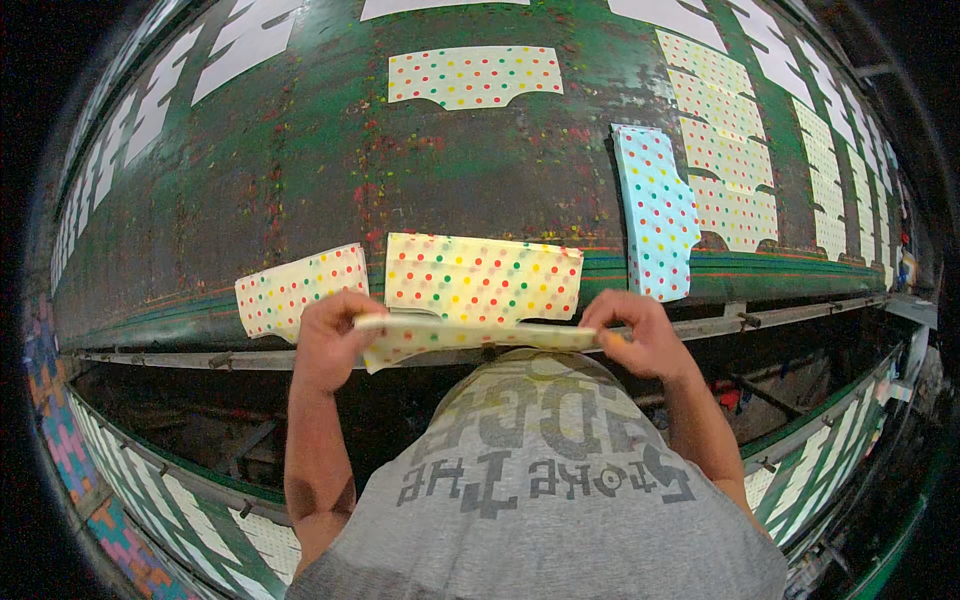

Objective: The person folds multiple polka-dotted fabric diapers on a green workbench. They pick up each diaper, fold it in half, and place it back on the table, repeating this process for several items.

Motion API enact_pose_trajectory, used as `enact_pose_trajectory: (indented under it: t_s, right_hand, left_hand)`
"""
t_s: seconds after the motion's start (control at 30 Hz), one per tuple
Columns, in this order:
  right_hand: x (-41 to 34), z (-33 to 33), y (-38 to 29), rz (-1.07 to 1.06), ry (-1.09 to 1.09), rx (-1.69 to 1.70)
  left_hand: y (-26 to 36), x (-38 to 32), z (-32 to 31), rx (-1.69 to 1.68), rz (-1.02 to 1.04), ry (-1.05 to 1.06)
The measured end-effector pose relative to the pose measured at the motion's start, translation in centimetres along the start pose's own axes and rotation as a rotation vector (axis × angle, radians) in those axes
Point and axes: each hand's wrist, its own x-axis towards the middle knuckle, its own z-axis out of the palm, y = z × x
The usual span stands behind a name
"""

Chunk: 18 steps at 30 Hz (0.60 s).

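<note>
My left hand (334, 337) and my right hand (634, 330) grip opposite ends of a pale yellow dotted fabric piece (480, 334). It is stretched between them at the table's near edge, in front of my body, and slightly blurred. Just beyond it lies a stack of yellow dotted fabric pieces (484, 274), partly covered along its near side. Left of that stack, another dotted cream piece (300, 292) rests at an angle, partly hidden by my left hand. Past my right hand sits a folded-looking stack of light blue dotted fabric pieces (658, 210).
The long green table (480, 180) is stained with paint specks, and a metal rail (255, 360) runs along its near edge. One dotted piece (476, 75) lies farther back. Dotted pieces (727, 165) line the right, white pieces (247, 45) the far left. Another table (195, 517) stands behind me.
</note>
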Motion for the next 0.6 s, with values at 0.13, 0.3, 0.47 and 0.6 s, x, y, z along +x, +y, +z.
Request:
enact_pose_trajectory:
  t_s: [0.13,0.3,0.47,0.6]
  right_hand:
    - [3.3,0.6,3.3,0.247,0.187,0.11]
    - [4.0,1.6,4.2,0.31,0.212,-0.012]
    - [3.5,0.2,3.0,0.218,0.222,0.131]
    - [7.5,-3.4,1.8,0.136,0.287,0.181]
  left_hand:
    - [-3.5,4.8,1.4,0.092,-0.083,0.109]
    - [-5.7,5.6,2.5,0.136,-0.144,0.156]
    - [-4.3,5.2,2.2,-0.036,-0.084,0.239]
    - [-1.4,9.4,0.8,0.094,0.092,0.239]
